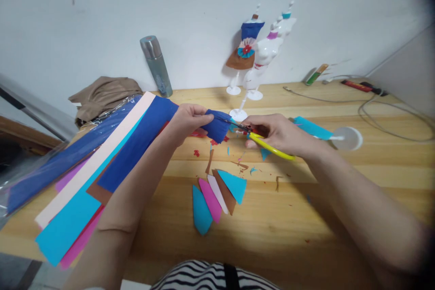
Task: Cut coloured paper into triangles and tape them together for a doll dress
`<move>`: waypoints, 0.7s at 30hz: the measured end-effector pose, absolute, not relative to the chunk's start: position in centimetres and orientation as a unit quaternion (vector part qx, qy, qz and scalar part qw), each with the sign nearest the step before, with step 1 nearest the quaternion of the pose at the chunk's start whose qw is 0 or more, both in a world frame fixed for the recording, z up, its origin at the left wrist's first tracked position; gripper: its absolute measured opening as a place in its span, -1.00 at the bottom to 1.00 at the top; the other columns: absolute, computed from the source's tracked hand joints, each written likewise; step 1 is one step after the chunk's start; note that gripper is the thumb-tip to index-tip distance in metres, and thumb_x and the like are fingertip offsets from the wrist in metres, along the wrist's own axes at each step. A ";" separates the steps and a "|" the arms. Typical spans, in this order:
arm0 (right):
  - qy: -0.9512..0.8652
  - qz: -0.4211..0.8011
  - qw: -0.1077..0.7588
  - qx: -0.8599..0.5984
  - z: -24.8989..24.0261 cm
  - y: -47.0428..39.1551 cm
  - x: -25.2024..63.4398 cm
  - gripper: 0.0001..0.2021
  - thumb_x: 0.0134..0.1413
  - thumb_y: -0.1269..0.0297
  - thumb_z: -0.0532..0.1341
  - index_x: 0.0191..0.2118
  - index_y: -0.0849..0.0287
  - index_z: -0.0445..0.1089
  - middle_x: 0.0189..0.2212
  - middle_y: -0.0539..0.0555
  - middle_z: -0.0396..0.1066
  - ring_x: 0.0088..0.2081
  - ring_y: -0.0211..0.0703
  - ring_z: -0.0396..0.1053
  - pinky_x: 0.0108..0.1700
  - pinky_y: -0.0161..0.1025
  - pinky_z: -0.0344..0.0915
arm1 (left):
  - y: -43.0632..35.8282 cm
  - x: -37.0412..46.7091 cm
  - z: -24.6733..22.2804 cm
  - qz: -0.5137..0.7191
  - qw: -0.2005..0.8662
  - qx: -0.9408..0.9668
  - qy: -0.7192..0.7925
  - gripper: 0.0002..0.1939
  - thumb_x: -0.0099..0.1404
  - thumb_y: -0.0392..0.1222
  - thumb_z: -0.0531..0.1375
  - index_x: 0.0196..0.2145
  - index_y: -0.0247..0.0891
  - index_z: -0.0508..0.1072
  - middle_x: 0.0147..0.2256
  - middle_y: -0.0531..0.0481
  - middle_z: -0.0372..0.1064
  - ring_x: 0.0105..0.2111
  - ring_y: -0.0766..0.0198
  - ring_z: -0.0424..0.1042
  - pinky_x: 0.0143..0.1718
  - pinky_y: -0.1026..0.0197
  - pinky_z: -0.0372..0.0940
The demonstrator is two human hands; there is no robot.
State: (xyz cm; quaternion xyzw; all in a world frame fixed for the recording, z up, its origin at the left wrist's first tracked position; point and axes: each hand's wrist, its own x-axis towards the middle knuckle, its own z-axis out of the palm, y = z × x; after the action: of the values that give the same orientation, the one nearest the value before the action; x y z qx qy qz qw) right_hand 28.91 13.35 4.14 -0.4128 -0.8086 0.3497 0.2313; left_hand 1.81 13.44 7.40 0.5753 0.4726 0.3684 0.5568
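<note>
My left hand [190, 122] pinches a small dark blue piece of crepe paper [218, 128] above the table's middle. In my right hand [272, 133] are scissors with yellow handles [272, 147], their blades pointing left across the upper edge of the blue piece. Below the hands, several cut pieces lie fanned out on the wood: a teal one [201, 210], a magenta one [210, 199], a pale pink one, a brown one and a light blue one [234, 184]. Long coloured paper strips [71, 222] are stacked at the left, partly behind my left forearm.
Small white mannequins [267, 52] stand at the back, one dressed in blue and brown. A flask [157, 65] and brown cloth [105, 95] are back left. A white stand [348, 138] lies on its side at the right, near a cable [367, 113]. Paper scraps dot the table.
</note>
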 end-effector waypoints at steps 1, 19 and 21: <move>-0.803 0.353 0.229 -0.421 4.1 13.4 28.9 -0.52 0.02 -0.29 0.40 -0.26 0.06 0.51 -0.50 -0.05 0.25 -0.47 -0.17 0.16 -0.40 -0.20 0.07 | 13.5 1.8 7.4 0.368 0.559 0.574 0.471 -0.84 0.23 -0.18 0.42 -0.36 -0.37 0.68 -0.37 -0.13 0.66 -0.42 0.29 0.58 -0.36 0.32 0.49; -0.832 0.300 0.214 -0.415 5.5 13.0 28.4 -0.51 0.07 -0.28 0.35 -0.25 0.10 0.40 -0.45 0.01 0.31 -0.42 -0.12 0.21 -0.31 -0.15 0.15 | 13.9 1.9 6.8 0.351 0.581 0.568 0.465 -0.81 0.13 -0.17 0.47 -0.37 -0.36 0.66 -0.40 -0.08 0.63 -0.43 0.32 0.58 -0.37 0.34 0.50; -0.839 0.296 0.218 -0.401 5.3 13.0 28.5 -0.53 0.09 -0.26 0.34 -0.26 0.09 0.40 -0.44 0.01 0.31 -0.42 -0.13 0.21 -0.31 -0.16 0.15 | 13.9 1.9 6.8 0.355 0.586 0.565 0.460 -0.81 0.13 -0.17 0.47 -0.34 -0.36 0.67 -0.39 -0.09 0.64 -0.42 0.31 0.59 -0.38 0.35 0.49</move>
State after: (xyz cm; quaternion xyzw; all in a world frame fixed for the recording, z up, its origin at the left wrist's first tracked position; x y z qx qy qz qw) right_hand 28.46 13.05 5.30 -0.4009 -0.8392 0.2959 0.2177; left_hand 1.87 13.87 6.75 0.5647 0.4599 0.3554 0.5858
